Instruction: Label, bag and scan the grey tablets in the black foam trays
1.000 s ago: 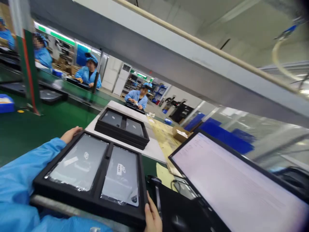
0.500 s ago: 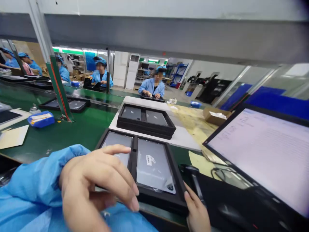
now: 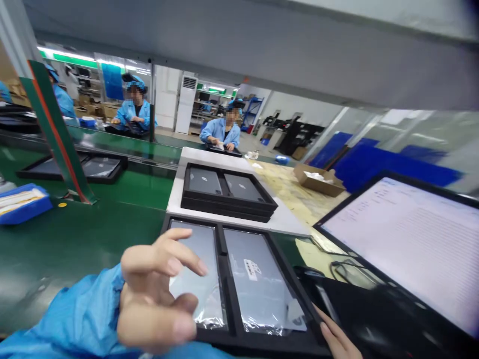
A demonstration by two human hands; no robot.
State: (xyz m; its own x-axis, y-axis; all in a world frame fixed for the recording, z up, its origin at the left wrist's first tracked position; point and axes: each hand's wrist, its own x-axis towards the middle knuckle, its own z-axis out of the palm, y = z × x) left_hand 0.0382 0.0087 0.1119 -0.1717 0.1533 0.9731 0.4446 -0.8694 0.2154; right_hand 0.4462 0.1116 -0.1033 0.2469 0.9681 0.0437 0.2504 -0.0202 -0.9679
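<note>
One grip released since 1 s ago: left hand (image 3: 157, 291) now off the tray (image 3: 226, 289), open and empty above its left bay; right hand (image 3: 339, 339) touches the near-right corner, grip unclear; tray lies on worktop (image 3: 93, 234).

1. I'm looking at an electronics factory line: a long green belt (image 3: 86, 224) runs through the hall.
2. At the belt's near right edge lies a black tray (image 3: 225, 279) of two bagged grey devices. A stack (image 3: 228, 205) of such trays sits just right of the belt, and a far tray (image 3: 120, 164) lies on it.
3. Beyond the belt, workers (image 3: 134, 112) in blue coats and caps sit at stations.
4. Right of the belt stand a monitor (image 3: 404, 239) and a carton (image 3: 318, 183).
</note>
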